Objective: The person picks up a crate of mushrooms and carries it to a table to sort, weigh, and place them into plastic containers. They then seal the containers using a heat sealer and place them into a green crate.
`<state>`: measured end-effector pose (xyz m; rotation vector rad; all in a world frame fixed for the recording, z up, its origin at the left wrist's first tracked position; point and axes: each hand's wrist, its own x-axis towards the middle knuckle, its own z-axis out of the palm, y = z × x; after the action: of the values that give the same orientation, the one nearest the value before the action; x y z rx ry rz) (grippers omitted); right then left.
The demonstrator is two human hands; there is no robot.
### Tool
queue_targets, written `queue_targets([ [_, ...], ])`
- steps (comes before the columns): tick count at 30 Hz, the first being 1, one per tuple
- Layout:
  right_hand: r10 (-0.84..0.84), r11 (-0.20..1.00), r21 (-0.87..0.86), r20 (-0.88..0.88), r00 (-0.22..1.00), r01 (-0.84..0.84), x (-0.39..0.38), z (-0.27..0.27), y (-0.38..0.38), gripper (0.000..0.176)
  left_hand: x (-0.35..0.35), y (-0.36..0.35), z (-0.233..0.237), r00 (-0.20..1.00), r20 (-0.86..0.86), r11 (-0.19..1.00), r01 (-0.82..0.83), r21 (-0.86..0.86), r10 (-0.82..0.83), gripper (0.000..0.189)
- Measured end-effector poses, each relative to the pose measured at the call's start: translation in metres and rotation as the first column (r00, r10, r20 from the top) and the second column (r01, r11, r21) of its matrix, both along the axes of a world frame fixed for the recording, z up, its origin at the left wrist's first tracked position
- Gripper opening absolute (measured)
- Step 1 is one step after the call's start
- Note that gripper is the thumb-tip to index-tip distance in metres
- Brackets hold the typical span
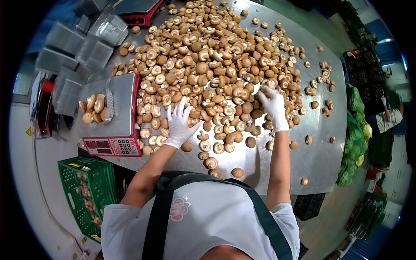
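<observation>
A big heap of brown-capped shiitake mushrooms (216,56) with pale stems and gills spreads over the metal table. My left hand (179,125), in a white glove, lies at the near left of the heap. Its fingers are spread, touch mushrooms, and hold none. At the right side of the heap is my right hand (274,107), also gloved in white. Its fingers reach leftward into the mushrooms, slightly bent and not closed on any that I can see. Left of my left hand, a clear plastic tray (109,104) with several mushrooms stands on a red-framed scale (123,104).
Clear plastic trays (65,39) are stacked at the upper left, near a second scale (138,19). A green crate (71,182) with mushrooms stands below left. Loose mushrooms dot the metal table (320,151). Green net sacks (352,143) stand beyond its right edge; another person's arm (385,108) shows farther right.
</observation>
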<state>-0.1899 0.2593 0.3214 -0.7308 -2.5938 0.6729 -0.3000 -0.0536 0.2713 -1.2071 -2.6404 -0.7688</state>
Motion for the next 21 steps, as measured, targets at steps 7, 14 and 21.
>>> queue_targets([
  [7,-0.074,0.991,0.122,0.228,0.971,0.047,-0.079,-0.033,0.046,0.039,-0.002,0.0,-0.001,1.0,-0.013,1.0,0.003,0.014,-0.003,0.058],
  [14,0.015,0.999,-0.041,0.339,0.941,-0.002,-0.094,-0.032,0.045,0.044,-0.003,-0.001,-0.003,1.0,0.008,1.0,-0.005,0.01,0.005,0.057],
  [21,0.053,0.977,0.208,-0.073,0.996,-0.037,-0.08,-0.019,0.002,0.036,-0.004,-0.002,-0.002,1.0,0.009,1.0,-0.02,0.017,0.02,0.057],
])
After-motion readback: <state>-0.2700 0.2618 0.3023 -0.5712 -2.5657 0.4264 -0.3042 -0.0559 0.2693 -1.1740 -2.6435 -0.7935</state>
